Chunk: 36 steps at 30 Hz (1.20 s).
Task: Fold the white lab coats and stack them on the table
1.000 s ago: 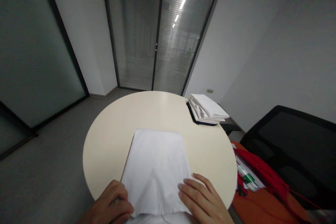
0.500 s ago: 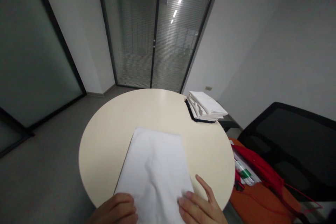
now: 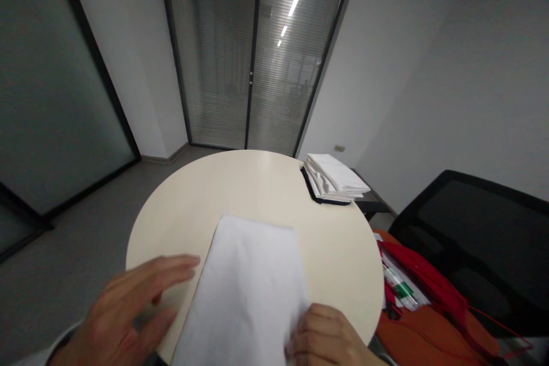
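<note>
Left hand (image 3: pixel 128 304) open, empty — curled right hand (image 3: pixel 328 334) hides white cloth (image 3: pixel 246 291) edge, grip unclear — stack (image 3: pixel 337 176) beyond, chair (image 3: pixel 480 229) rightward.

A plain white cloth (image 3: pixel 246 291) lies flat and faintly creased on the near part of the round table (image 3: pixel 180 200), its far edge fairly straight, its near end out of view.

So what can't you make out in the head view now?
White cloth: near end cut off by head view's bottom edge.
Right hand: fingertips blurred in head view, hold unclear.
Black item: mostly hidden in head view under white stack.
Green-marked packet: print too small in head view.
</note>
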Tool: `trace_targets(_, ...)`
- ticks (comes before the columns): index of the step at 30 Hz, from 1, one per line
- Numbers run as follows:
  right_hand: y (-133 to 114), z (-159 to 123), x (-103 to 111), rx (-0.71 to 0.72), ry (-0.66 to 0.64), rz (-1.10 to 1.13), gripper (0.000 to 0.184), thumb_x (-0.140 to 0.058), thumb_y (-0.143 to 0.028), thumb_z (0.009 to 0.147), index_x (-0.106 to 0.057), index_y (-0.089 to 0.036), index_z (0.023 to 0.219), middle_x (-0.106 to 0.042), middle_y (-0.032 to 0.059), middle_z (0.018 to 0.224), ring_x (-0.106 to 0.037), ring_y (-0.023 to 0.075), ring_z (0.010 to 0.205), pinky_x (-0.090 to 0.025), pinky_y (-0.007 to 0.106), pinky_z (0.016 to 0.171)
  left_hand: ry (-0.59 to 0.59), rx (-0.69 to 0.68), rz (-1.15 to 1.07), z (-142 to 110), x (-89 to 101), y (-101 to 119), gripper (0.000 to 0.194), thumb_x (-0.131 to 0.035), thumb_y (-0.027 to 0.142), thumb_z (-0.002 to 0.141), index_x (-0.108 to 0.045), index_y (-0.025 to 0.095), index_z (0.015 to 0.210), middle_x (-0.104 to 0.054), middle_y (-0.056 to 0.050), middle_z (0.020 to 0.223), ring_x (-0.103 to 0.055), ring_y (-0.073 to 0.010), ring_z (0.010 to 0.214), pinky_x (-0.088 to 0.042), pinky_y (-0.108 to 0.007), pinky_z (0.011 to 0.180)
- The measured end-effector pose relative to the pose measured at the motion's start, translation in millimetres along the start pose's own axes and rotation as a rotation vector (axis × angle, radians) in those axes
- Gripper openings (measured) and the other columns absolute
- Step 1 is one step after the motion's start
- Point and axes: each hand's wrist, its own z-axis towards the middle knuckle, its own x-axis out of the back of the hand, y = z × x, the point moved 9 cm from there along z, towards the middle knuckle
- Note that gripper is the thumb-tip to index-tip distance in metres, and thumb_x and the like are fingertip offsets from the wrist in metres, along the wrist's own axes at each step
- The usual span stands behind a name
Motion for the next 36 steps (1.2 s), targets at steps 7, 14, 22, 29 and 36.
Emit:
trace_targets(7,94,88,10,-0.44,0.127,-0.186,0.046,-0.046,-0.031,0.105,-0.054,-0.016,0.147,-0.059,0.0159,0.149,-0.052,0.0295,0.141,-0.042,0.052,0.118,-0.413,-0.069,0.147,103,-126.4,8,0.065,-0.053,0.048,0.102,-0.04,0.02,0.159,-0.043,-0.012,0.164,-0.033,-0.0292,0.155,-0.025,-0.05,0.127)
trace_targets(14,146,66,-82,-0.524,-0.27,-0.175,0.076,-0.046,-0.051,0.105,-0.026,-0.009,0.164,-0.027,0.0174,0.169,-0.024,0.029,0.158,-0.019,0.052,0.131,-0.493,-0.092,0.149,57,-175.8,-16,0.084,-0.058,0.052,0.097,-0.025,0.018,0.166,-0.034,-0.012,0.169,-0.029,-0.0277,0.157,-0.016,-0.049,0.13)
trace_targets(22,172,54,-75,-0.584,-0.294,-0.202,0.072,-0.038,-0.058,0.107,-0.032,-0.013,0.163,-0.03,0.0153,0.168,-0.027,0.0293,0.157,-0.019,0.053,0.129,-0.298,0.283,0.171,58,-140.9,-99,0.064,-0.041,0.054,0.104,-0.049,0.013,0.152,-0.048,-0.019,0.159,-0.043,-0.033,0.148,-0.032,-0.056,0.121)
trace_targets(29,188,57,-68,-0.625,-0.226,-0.152,0.06,-0.036,-0.05,0.109,-0.041,-0.017,0.159,-0.043,0.0131,0.163,-0.037,0.0283,0.152,-0.025,0.053,0.127,-0.25,0.683,-0.404,55,-111.9,-132,0.062,-0.048,0.055,0.099,-0.05,0.012,0.144,-0.068,-0.001,0.081,-0.065,-0.0201,0.074,-0.053,-0.035,0.075)
trace_targets(36,188,61,-63,-0.605,-0.144,-0.044,0.056,-0.037,-0.046,0.108,-0.046,-0.017,0.154,-0.052,0.0141,0.157,-0.045,0.028,0.147,-0.027,0.055,0.126,-0.182,0.822,-1.286,65,-122.0,-85,0.07,-0.062,0.044,0.093,-0.04,0.019,0.154,-0.07,-0.012,0.124,-0.069,-0.0258,0.113,-0.051,-0.043,0.104)
